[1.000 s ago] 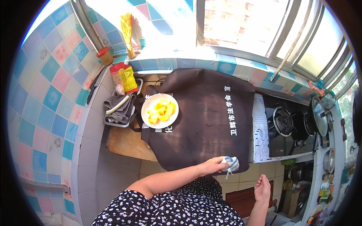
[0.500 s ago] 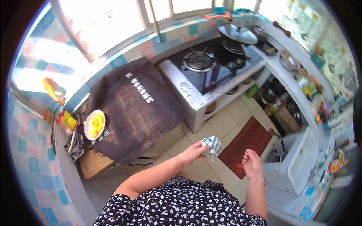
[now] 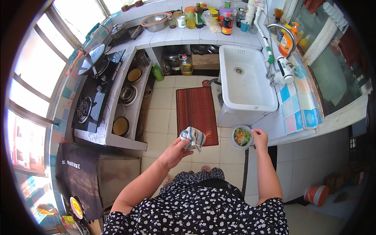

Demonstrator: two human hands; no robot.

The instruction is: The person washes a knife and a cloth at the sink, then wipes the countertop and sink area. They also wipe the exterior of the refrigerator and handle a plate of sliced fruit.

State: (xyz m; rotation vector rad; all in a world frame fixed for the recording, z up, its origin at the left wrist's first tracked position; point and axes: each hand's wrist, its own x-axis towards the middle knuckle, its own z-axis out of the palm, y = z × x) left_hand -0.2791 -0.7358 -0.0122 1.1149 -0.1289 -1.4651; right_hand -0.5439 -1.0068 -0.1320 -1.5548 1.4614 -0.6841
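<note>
Low in front of my body, my left hand (image 3: 175,153) is closed around a bunched cloth (image 3: 192,137), white with blue stripes. A loose corner of it hangs from the fingers. My right hand (image 3: 260,138) is curled, its fingertips together, and no object shows in it. Just left of these fingertips, overlapping them in the picture, is a round translucent bin (image 3: 242,137) holding green and orange vegetable scraps. Whether my fingers touch its rim, I cannot tell.
A white sink (image 3: 248,78) with a curved tap (image 3: 289,35) stands ahead right. A red mat (image 3: 197,113) lies on the tiles. At left are a gas hob (image 3: 92,100) and a dark-cloth-covered cabinet (image 3: 80,176). Bottles (image 3: 199,17) line the back counter.
My view has turned right, from the covered cabinet toward the sink. The cloth remains in my left hand. The bin of scraps now shows clearly beside my right hand.
</note>
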